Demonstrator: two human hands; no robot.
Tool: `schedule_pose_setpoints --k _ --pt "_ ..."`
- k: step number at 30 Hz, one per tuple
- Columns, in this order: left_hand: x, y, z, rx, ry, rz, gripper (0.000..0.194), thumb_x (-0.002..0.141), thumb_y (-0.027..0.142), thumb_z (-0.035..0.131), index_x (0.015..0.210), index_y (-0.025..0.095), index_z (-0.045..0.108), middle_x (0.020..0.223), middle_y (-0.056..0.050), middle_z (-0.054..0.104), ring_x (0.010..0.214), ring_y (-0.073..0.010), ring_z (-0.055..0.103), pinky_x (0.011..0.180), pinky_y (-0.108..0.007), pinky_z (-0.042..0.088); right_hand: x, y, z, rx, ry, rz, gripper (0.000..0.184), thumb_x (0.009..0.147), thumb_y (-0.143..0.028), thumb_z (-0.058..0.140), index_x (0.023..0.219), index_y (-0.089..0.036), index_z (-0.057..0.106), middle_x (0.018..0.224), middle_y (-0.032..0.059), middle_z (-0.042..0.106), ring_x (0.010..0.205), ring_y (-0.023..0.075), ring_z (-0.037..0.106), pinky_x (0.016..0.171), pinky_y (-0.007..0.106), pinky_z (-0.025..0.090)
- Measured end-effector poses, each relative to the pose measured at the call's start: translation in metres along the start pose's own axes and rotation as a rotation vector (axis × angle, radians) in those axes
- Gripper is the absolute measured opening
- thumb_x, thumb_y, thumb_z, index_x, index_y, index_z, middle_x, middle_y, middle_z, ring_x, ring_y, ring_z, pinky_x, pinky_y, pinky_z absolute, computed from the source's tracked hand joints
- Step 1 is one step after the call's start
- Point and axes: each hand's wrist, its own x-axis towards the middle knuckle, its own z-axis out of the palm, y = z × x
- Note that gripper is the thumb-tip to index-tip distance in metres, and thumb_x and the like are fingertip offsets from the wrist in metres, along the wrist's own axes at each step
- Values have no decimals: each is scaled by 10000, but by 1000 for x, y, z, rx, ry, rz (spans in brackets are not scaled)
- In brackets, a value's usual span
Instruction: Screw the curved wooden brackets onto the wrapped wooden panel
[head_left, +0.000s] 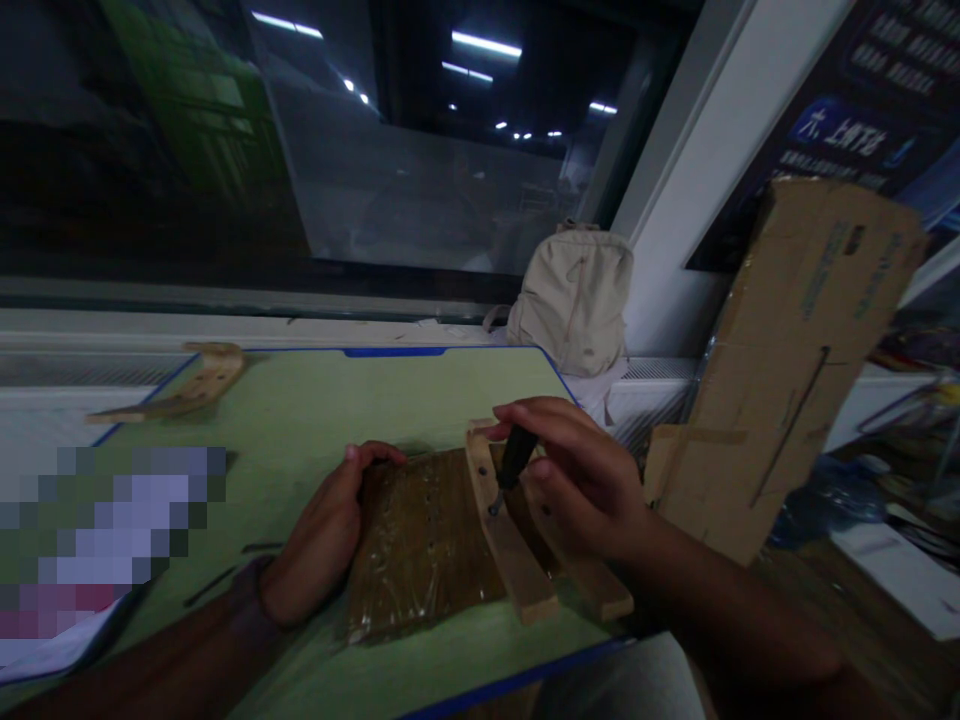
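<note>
Gripping the black screwdriver in my right hand, I have its tip down at a screw in a wooden bar. Another bar lies just beside it. A brown board in shiny plastic lies on the green table. My left hand touches its left side, fingers bent; I can't tell if they squeeze.

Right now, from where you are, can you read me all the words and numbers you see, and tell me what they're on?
"六" and, just after it, "上": on the dark poster; the rest of that line and the smaller lines are too blurred.
Printing on the tall cardboard: too blurred to read.
Little tag on the backpack: too small to read.
No numbers I can read.
</note>
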Motion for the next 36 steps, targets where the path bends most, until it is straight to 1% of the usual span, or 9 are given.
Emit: schedule_pose_setpoints --k 5,7,10,14,18,21,26,31,36 --pt "1 -1 1 -19 10 11 668 865 809 348 962 232 670 892 -47 714 885 -278 633 757 -382 496 -2 4 2 115 97 97 457 885 -157 681 1302 -319 587 1002 38 626 889 164 644 734 302 574" --pt "1 0 1 -50 11 1 668 856 815 362 958 228 666 889 -46 712 870 -275 635 748 -380 499 -1 5 -1 14 76 55 475 851 -239 740 1300 -305 597 985 43 618 934 191 612 801 346 565" --pt "-1 3 2 -34 13 0 656 863 801 376 967 225 673 908 -47 715 892 -280 636 773 -387 502 1 0 -3 -6 -43 32 491 939 -381 609 1408 -259 523 1118 90 637 1038 224 608 925 432 539" --pt "-2 3 1 -19 18 23 632 888 771 372 965 225 681 911 -49 715 914 -284 631 800 -394 497 -1 -2 1 110 -43 47 426 1002 -224 472 1425 -268 488 1089 74 680 928 174 676 855 388 570" --pt "0 1 0 16 9 23 647 903 772 314 956 233 667 907 -44 698 888 -276 616 774 -386 481 -5 5 1 13 100 -37 481 877 -174 695 1321 -299 556 942 40 688 821 176 673 715 333 575" --pt "-1 1 1 11 0 20 637 914 761 301 965 239 661 912 -39 696 888 -271 611 769 -378 478 -5 4 -2 -83 81 -119 468 861 -244 727 1309 -268 594 944 63 697 833 198 666 701 341 567" --pt "-2 5 4 -17 -10 16 625 917 750 315 958 232 663 904 -43 699 890 -273 612 772 -380 485 0 -7 -3 -92 -13 5 443 942 -145 550 1371 -258 569 1165 101 698 1074 227 660 898 416 565" --pt "-3 10 6 -15 24 46 607 919 731 333 884 227 671 850 -41 691 867 -270 606 802 -386 480 -4 -4 -6 -41 123 20 499 783 -76 759 1210 -309 648 947 33 660 850 191 652 713 343 568" --pt "-1 4 6 -31 26 72 582 966 664 306 915 220 679 886 -48 702 903 -269 620 838 -399 490 -10 -2 -7 45 -74 74 498 898 -291 655 1382 -266 540 1220 117 638 1080 260 630 820 422 582"
